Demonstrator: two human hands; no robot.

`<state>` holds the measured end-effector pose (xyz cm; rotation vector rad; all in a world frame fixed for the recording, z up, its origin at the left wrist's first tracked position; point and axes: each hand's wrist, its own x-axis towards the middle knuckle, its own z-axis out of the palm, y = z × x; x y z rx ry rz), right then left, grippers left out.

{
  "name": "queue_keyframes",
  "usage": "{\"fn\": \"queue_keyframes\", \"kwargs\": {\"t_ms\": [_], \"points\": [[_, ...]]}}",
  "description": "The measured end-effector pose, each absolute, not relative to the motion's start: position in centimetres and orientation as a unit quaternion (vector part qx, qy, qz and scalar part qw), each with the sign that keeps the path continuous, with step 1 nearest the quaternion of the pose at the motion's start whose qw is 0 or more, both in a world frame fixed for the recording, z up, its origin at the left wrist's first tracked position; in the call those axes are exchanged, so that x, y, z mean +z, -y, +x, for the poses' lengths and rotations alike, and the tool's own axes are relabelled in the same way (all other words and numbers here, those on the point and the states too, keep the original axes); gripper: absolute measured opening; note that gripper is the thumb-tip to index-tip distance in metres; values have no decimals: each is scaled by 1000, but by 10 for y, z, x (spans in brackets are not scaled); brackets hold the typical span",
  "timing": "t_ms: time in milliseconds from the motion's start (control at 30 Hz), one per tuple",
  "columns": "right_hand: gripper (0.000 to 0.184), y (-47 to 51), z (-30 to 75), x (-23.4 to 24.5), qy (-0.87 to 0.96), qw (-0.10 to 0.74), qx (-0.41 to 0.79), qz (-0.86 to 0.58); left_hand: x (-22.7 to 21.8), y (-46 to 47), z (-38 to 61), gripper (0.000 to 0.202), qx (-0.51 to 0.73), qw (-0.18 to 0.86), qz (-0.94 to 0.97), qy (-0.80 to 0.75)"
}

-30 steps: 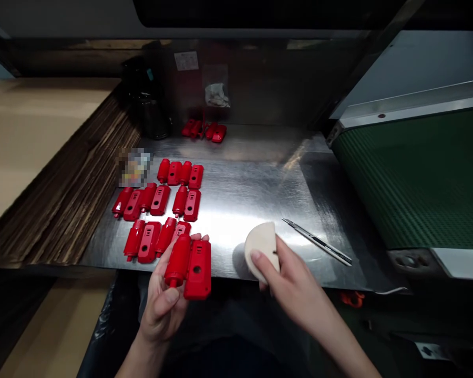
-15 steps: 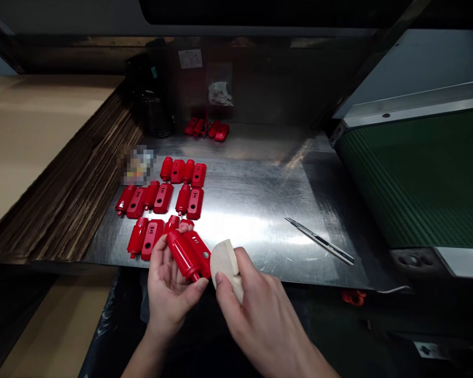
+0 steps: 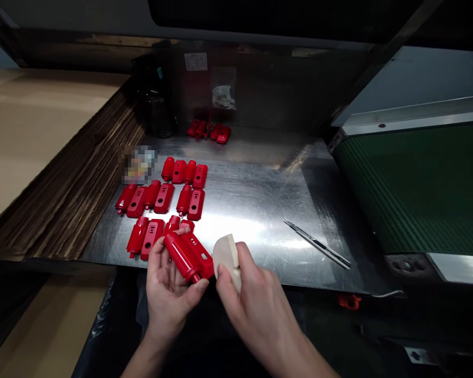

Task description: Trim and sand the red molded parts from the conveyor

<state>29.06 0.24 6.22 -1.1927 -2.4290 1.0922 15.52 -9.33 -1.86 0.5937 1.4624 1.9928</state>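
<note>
My left hand (image 3: 168, 294) is closed around a red plastic part (image 3: 189, 255), tilted with its round end toward me, just over the front edge of the steel table (image 3: 256, 210). My right hand (image 3: 256, 307) grips a pale cream pad (image 3: 227, 258) and presses its edge against the right side of that red part. Several more red parts (image 3: 163, 197) lie in rows on the table's left half, right behind my left hand.
A utility knife (image 3: 317, 244) lies on the table to the right. A few red parts (image 3: 208, 130) sit at the back. A stack of cardboard sheets (image 3: 51, 173) borders the left side, and a green conveyor belt (image 3: 421, 184) the right.
My right hand brought the pad from the table's right side over to the red part. My left hand turned the part and lowered it slightly toward me.
</note>
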Motion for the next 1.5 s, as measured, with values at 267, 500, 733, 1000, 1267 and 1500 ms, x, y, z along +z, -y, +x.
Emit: {"fn": "queue_keyframes", "kwargs": {"t_ms": [267, 500, 733, 1000, 1267, 1500], "points": [[12, -2, 288, 62, 835, 122, 381, -378, -14, 92, 160, 92, 760, 304, 190, -542], [13, -1, 286, 58, 838, 131, 368, -381, -20, 92, 156, 97, 766, 291, 188, -541], [20, -6, 287, 57, 840, 79, 379, -380, -14, 94, 156, 95, 787, 304, 149, -516], [25, -91, 326, 37, 807, -2, 282, -519, 7, 99, 154, 74, 813, 375, 83, -438], [50, -28, 329, 39, 571, 120, 745, -325, 1, 87, 179, 95, 741, 502, 84, -438], [56, -61, 311, 32, 510, 155, 767, -356, 8, 108, 154, 105, 612, 687, 13, -391]]}}
